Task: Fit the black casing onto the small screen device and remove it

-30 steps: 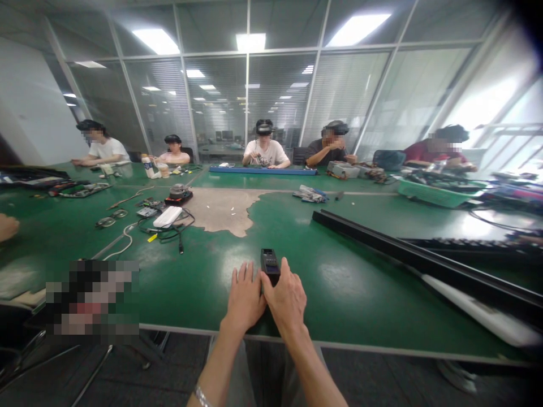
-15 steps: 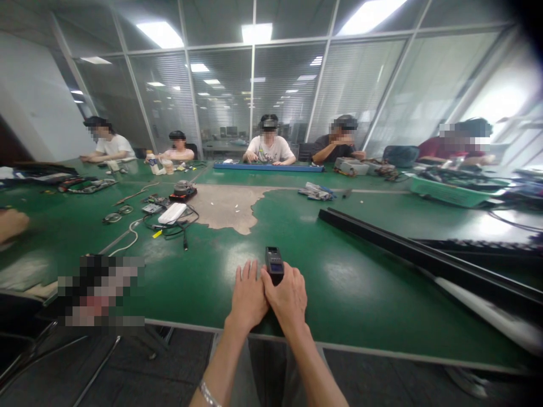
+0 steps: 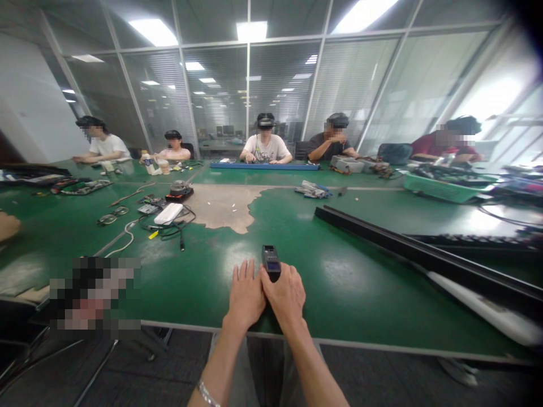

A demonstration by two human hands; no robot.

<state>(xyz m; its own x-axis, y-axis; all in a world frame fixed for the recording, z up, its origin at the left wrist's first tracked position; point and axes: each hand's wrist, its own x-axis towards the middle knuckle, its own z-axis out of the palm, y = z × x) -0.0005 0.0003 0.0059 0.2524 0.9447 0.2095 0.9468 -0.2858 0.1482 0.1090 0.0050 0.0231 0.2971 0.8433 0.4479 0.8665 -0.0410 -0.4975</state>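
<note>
A small black handheld device [image 3: 271,261] with buttons and a little dark screen stands on the green table [image 3: 365,316] in front of me. My right hand [image 3: 287,294] is closed around its near end, thumb along the left side and fingers on the right. Beside it, my left hand [image 3: 246,294] lies palm down on the tabletop with its fingers stretched out. The two hands touch or nearly touch near the right thumb. A silver bracelet [image 3: 207,395] is on my left wrist. The device's lower part is hidden by my right hand.
Long black bars [image 3: 382,240] and a white strip [image 3: 475,305] lie at the right. A green basket [image 3: 445,191] stands behind them. At the left are a white box [image 3: 168,213] with cables and a pair of glasses [image 3: 112,216]. Several people sit across the table.
The whole view has shifted slightly to the left. My hands and the device keep the same hold and place on the table.
</note>
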